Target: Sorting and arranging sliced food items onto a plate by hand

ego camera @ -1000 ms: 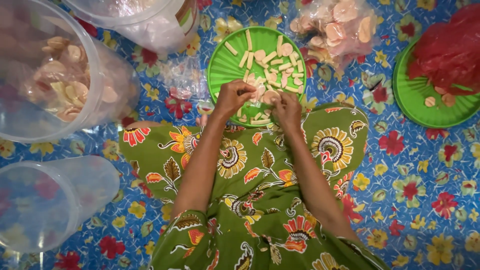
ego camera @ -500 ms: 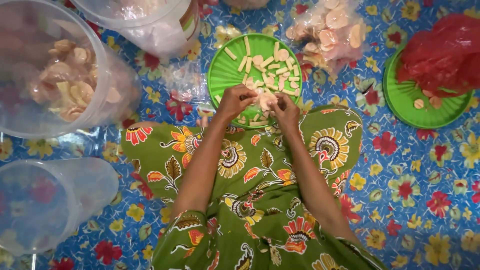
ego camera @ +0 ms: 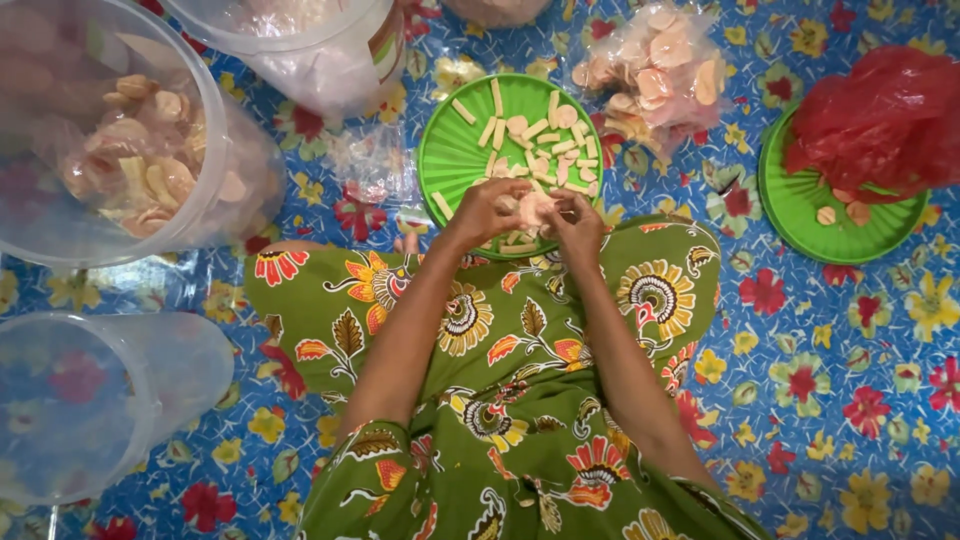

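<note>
Blue plastic floor mat printed with red and yellow flowers (ego camera: 850,400), covering the whole ground. Green garment with orange and yellow flower print (ego camera: 500,400), spread over the seated person's lap at centre. Large clear plastic bucket (ego camera: 215,150), upper left, lying tilted, holding pale round crackers and strips. Second clear plastic bucket (ego camera: 200,360), lower left, on its side. Third clear container (ego camera: 330,60), top centre-left, contents blurred. Red plastic bag (ego camera: 880,120), upper right, resting on a round green plastic plate (ego camera: 800,215) that also carries a few small round crackers. Clear plastic bag of pale round crackers (ego camera: 660,70), top centre-right, just beside the nearer plate. Round green ribbed plastic plate (ego camera: 450,150), directly ahead of the lap, scattered with pale cracker strips and small discs. Left hand (ego camera: 483,212) and right hand (ego camera: 578,226), meeting over the near rim of that plate, fingers curled inward and pinching between them a small pale cracker piece (ego camera: 532,208), held just above the plate's near edge.
</note>
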